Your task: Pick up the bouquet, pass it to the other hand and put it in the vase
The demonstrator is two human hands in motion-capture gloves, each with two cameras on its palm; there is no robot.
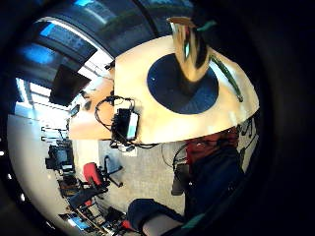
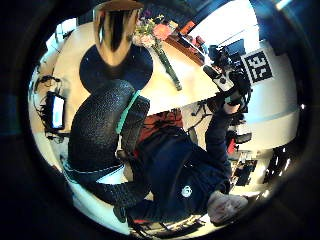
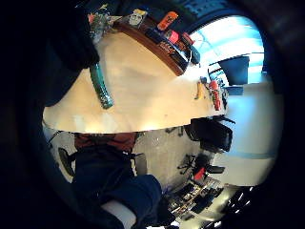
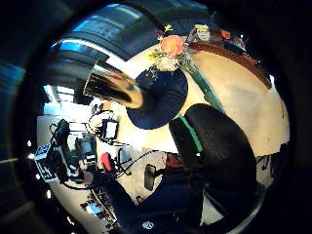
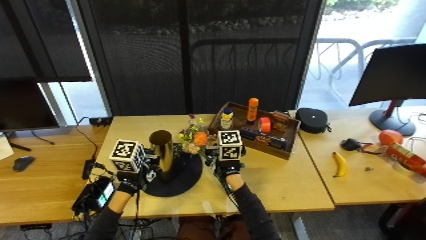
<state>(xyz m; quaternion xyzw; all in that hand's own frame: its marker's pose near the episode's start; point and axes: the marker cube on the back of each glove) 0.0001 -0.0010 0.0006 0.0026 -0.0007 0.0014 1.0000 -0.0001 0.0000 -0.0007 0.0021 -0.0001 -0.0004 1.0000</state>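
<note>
A shiny gold vase (image 5: 161, 150) stands upright on a dark round mat (image 5: 181, 183). The bouquet (image 5: 193, 139), orange and pale flowers on green stems, lies on the table just right of the vase, heads pointing away from me. My right hand (image 5: 229, 169) hovers over the stem end with relaxed fingers and holds nothing. The green stems (image 3: 100, 87) lie flat on the wood below it. My left hand (image 5: 128, 184) hangs left of the mat, near the vase (image 1: 189, 49), also holding nothing. The right thumb side view shows the flowers (image 4: 170, 48) beside the vase (image 4: 114, 88).
A wooden tray (image 5: 283, 146) with bottles and cans stands behind and right of the bouquet. A black pouch (image 5: 312, 120), a banana (image 5: 339, 164) and a monitor (image 5: 393, 75) lie further right. A phone with cables (image 5: 96, 195) sits at the front left edge.
</note>
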